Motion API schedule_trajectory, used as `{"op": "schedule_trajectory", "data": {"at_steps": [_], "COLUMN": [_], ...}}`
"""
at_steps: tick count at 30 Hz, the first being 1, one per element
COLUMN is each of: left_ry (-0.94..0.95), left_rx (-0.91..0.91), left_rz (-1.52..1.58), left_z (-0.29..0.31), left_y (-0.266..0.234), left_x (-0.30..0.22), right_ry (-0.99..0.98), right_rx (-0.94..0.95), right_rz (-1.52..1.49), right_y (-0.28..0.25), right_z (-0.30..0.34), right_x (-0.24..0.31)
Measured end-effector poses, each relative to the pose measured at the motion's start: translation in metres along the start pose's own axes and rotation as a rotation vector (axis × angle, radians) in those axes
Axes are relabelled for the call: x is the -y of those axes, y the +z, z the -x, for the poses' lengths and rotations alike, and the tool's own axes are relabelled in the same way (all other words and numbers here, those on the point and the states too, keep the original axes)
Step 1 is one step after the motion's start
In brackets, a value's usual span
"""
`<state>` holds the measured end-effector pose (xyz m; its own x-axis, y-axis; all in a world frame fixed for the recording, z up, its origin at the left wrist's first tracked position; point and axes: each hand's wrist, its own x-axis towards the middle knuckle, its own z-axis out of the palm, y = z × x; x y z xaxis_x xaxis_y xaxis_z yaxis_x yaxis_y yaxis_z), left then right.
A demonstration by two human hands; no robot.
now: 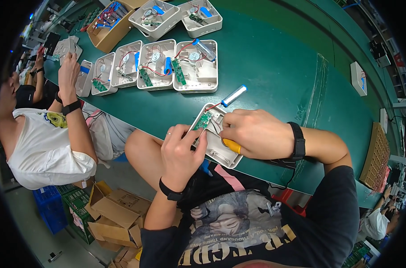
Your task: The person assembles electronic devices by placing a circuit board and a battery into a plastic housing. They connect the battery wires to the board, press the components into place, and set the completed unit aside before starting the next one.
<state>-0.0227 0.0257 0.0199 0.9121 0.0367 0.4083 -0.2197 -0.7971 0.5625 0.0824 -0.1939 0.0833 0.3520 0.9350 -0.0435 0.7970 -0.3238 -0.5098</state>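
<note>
While housings (207, 71) crowd beyond one case (214, 145), the left hand (180, 152) clamps it; the right hand (259, 134) arches over, grip hidden.

The surface (274, 53) is green. At its upper left stands an open cardboard carton (116, 40) containing blue cylindrical cells (111, 15). At its right edge rests a brown gridded panel (372, 156). A co-worker in a white top (46, 156) is positioned at left. Below, a blue crate (50, 210), a green crate (79, 214) and open cardboard boxes (120, 207) occupy the grey floor (69, 255).
</note>
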Motion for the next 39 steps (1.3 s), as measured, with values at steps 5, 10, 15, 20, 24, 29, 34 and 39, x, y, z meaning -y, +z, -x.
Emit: {"op": "schedule_trajectory", "data": {"at_steps": [5, 10, 15, 20, 24, 29, 34, 39], "left_ry": [-0.004, 0.001, 0.011, 0.011, 0.023, 0.041, 0.013, 0.021], "left_rx": [-0.002, -0.014, -0.033, 0.002, -0.001, -0.01, 0.004, 0.01], "left_rz": [0.002, -0.003, -0.022, 0.003, 0.015, 0.009, -0.002, -0.003], "left_z": [-0.002, -0.002, 0.001, 0.002, -0.001, -0.002, -0.001, 0.0], "left_y": [-0.001, 0.0, -0.001, -0.001, 0.0, 0.0, 0.0, -0.001], "left_x": [0.0, -0.002, 0.001, 0.0, -0.001, 0.001, 0.001, 0.0], "right_ry": [-0.005, 0.039, 0.032, -0.119, -0.062, 0.064, 0.166, 0.09], "right_rx": [0.037, 0.116, 0.152, -0.166, -0.093, -0.098, 0.105, -0.026], "right_rz": [0.015, -0.023, -0.096, 0.176, 0.182, -0.154, -0.478, -0.25], "right_y": [0.001, 0.0, -0.024, -0.023, -0.005, -0.02, -0.038, -0.016], "right_z": [0.0, 0.001, -0.003, -0.016, -0.022, -0.017, -0.023, -0.017], "right_x": [0.003, 0.004, -0.013, -0.074, -0.077, -0.071, -0.05, -0.039]}}
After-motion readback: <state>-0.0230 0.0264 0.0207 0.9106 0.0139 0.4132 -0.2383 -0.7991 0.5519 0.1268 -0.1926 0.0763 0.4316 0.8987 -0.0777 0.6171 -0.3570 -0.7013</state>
